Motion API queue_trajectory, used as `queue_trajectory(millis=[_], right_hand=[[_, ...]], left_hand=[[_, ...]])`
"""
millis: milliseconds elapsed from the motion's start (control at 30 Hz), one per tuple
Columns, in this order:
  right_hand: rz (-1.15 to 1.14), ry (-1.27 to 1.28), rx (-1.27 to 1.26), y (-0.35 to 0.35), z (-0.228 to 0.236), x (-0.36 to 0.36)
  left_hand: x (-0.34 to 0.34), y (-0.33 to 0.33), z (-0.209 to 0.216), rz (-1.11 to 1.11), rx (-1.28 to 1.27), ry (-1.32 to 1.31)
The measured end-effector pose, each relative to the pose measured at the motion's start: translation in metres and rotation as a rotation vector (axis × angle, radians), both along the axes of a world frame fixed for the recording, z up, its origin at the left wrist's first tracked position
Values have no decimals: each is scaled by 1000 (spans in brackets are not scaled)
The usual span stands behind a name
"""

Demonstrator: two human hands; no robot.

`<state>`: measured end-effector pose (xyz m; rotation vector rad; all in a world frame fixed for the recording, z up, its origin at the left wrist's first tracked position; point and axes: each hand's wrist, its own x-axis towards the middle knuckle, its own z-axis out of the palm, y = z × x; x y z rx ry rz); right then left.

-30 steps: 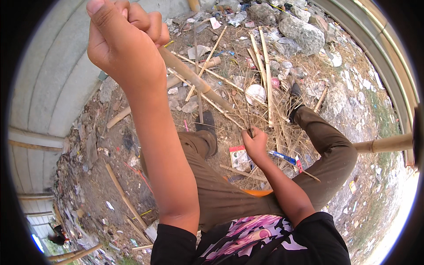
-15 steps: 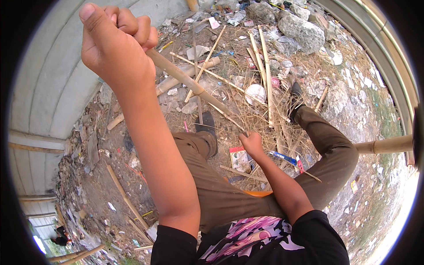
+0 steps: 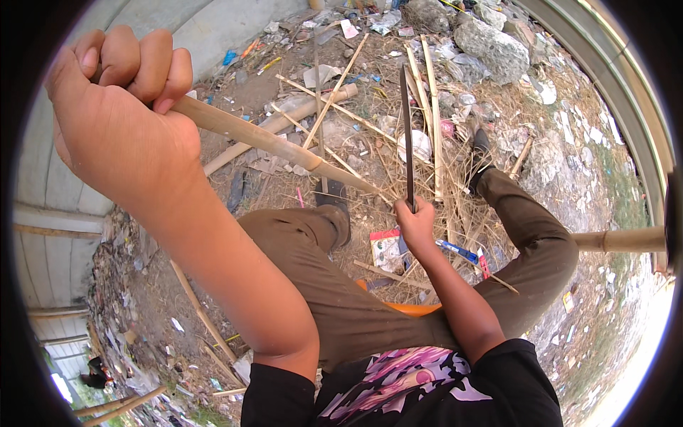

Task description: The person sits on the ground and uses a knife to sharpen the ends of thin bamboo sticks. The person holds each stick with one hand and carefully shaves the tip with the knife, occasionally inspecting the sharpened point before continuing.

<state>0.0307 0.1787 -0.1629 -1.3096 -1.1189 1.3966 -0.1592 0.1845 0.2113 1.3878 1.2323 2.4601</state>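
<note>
My left hand [image 3: 128, 99], raised at the upper left, is closed around the upper end of a bamboo pole [image 3: 284, 151]. The pole slants down to the right, and its lower end sits low between my legs, close to my right hand. That right hand [image 3: 416, 222] is closed on the handle of a machete [image 3: 408, 142]; the grip is hidden in my fist. Its long, thin dark blade points up and away, just right of the pole's lower end. Whether blade and bamboo touch, I cannot tell.
Split bamboo strips [image 3: 431, 107] and a bamboo pole [image 3: 299, 114] lie on littered, straw-covered ground ahead. A blue cutter [image 3: 457, 251] and a red-and-white packet [image 3: 386, 250] lie between my legs. Large rocks [image 3: 491, 50] stand far right; a concrete wall [image 3: 64, 156] rises left.
My left hand has moved left and slightly down with the pole's upper end. My right hand has turned the machete so that its blade now stands up in plain view.
</note>
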Motion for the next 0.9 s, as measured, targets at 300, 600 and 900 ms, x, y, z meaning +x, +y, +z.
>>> queue_trajectory(millis=[300, 600, 900], right_hand=[[25, -130, 116, -6, 37, 2], [217, -182, -488, -41, -89, -9], [228, -321, -70, -20, -66, 3]], left_hand=[[-5, 9, -14, -52, -4, -13], [-5, 19, -14, 13, 12, 4], [-13, 17, -18, 15, 7, -25]])
